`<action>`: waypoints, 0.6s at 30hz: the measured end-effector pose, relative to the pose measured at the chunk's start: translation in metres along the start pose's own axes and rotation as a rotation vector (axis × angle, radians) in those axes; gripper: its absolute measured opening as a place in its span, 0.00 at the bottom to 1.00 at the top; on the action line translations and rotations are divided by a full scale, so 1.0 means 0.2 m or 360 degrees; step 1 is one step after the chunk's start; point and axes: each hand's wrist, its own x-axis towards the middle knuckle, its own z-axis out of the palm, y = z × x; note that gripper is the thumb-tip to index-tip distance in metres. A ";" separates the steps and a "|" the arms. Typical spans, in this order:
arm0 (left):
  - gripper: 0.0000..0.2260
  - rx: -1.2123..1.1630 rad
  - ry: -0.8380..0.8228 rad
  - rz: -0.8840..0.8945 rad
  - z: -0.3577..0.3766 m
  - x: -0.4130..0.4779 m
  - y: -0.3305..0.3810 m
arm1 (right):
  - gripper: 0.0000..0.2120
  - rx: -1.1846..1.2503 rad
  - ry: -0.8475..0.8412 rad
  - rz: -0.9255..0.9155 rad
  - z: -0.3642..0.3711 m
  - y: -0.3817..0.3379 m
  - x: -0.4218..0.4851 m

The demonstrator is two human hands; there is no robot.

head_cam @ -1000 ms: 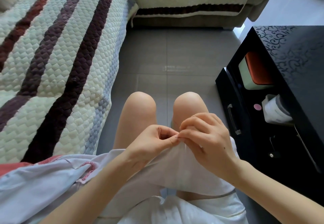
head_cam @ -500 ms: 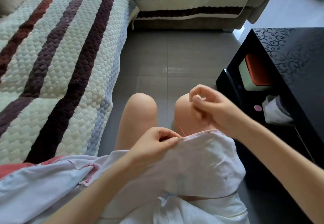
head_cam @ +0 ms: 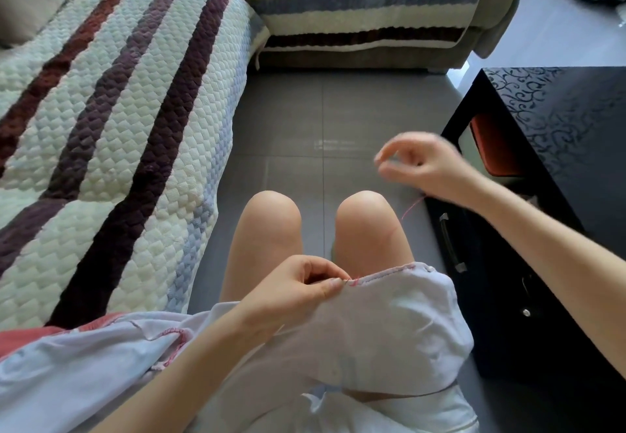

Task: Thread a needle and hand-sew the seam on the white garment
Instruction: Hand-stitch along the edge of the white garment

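The left hand [head_cam: 298,293] pinches the white garment [head_cam: 389,331] at its seam [head_cam: 386,271]. The right hand [head_cam: 426,168] (blurred) is raised, pinching pink thread [head_cam: 411,209].

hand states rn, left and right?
Left hand: pinches the white garment at its seam edge.
Right hand: raised and blurred, pinches the pink thread.

White garment [head_cam: 389,324] lies across the lap, pink thread [head_cam: 411,207] rising rightward.
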 end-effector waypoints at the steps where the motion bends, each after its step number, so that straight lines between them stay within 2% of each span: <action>1: 0.07 0.0012 0.0008 -0.0001 0.00 0.00 0.00 | 0.09 0.0074 -0.0305 -0.0085 0.03 -0.08 -0.07; 2: 0.07 0.0021 0.0014 -0.0001 0.00 0.01 0.00 | 0.05 0.0087 -0.0560 -0.0165 0.06 -0.13 -0.13; 4: 0.07 0.0031 0.0006 0.0011 -0.01 0.01 0.00 | 0.04 0.0003 -0.0831 -0.0301 0.11 -0.18 -0.22; 7: 0.07 0.0038 0.0003 0.0021 -0.01 0.01 0.00 | 0.06 -0.0065 -0.0989 -0.0278 0.15 -0.18 -0.24; 11: 0.07 0.0034 0.0002 0.0018 -0.01 0.02 0.01 | 0.06 -0.0200 -0.1070 -0.0311 0.15 -0.17 -0.22; 14: 0.07 0.0025 0.0001 0.0012 -0.02 0.01 0.01 | 0.06 -0.0177 -0.0955 -0.0199 0.14 -0.13 -0.17; 16: 0.07 0.0038 -0.0002 0.0002 -0.02 0.01 0.02 | 0.04 -0.0102 -0.0674 -0.0049 0.12 -0.09 -0.11; 18: 0.06 0.0038 0.0011 -0.0011 -0.02 0.01 0.02 | 0.02 -0.0123 -0.0268 0.0106 0.09 -0.05 -0.04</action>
